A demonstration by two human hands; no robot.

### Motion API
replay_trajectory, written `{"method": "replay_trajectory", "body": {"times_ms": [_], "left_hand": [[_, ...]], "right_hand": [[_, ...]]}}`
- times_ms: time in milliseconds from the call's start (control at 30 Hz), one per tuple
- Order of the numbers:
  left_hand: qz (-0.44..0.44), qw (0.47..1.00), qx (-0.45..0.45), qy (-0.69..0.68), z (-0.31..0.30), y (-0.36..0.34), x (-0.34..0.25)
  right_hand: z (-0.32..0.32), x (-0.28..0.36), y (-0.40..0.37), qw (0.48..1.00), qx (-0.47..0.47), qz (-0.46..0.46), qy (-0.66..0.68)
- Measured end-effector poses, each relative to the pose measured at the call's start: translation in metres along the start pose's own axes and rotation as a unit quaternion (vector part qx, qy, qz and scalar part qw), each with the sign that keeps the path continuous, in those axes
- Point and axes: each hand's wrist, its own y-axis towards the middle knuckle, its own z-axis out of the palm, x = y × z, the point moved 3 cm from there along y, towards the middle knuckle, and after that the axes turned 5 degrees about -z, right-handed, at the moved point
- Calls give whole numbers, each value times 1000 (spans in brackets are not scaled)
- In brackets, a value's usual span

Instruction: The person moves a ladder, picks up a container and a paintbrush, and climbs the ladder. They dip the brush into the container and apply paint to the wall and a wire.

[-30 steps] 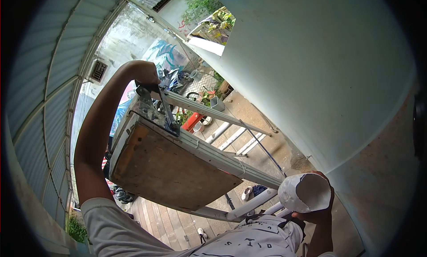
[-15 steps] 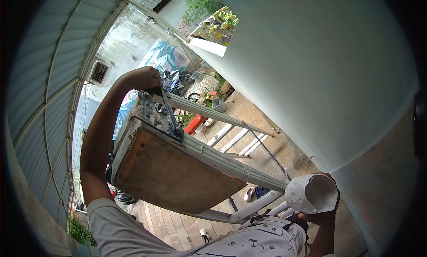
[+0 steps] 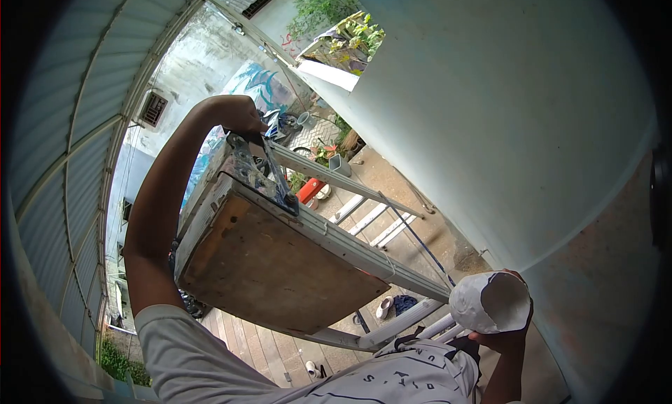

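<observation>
A metal stepladder [image 3: 350, 246] stands close in front of me, with a worn brown board [image 3: 280, 264] across its near side. Its top cap [image 3: 255, 173] is spattered and stained. My left arm reaches over, and my left hand [image 3: 245, 117] is closed on the ladder's far top edge; the fingertips are partly hidden. On the lower right, my right hand [image 3: 511, 339] grips a white round container [image 3: 467, 305] from below and behind. Its rim is uneven and its open mouth faces me; I cannot make out any contents.
A large pale wall [image 3: 490, 124] rises along the right. Corrugated sheeting [image 3: 63, 138] curves overhead on the left. Far below on the paved floor [image 3: 245, 341] are shoes [image 3: 383, 307], a grey pot [image 3: 340, 165], plants and a red object [image 3: 309, 190].
My left hand and the ladder's top sit slightly further right in view. The right hand and the container have barely moved.
</observation>
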Motion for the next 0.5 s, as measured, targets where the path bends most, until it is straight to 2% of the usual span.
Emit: {"method": "replay_trajectory", "body": {"times_ms": [33,100,133,200,267,400,500], "left_hand": [[-1,1000,-2,-3,0,-1,3],[63,992,-84,-70,-3,-5,12],[95,974,-147,-143,-4,-22,14],[103,939,-282,-166,-7,-61,15],[142,888,-372,-230,-3,-94,24],[133,848,-397,-325,29,-137,50],[90,853,-397,-326,67,-149,73]], "right_hand": [[-1,2,1,1000,11,-12,-26],[-2,6,3,998,28,-29,-54],[-2,7,1,997,27,-23,-63],[1,9,-3,996,35,-24,-74],[2,11,-4,997,35,43,-54],[16,24,-2,997,42,54,-43],[15,27,-16,993,36,101,-46]]}}
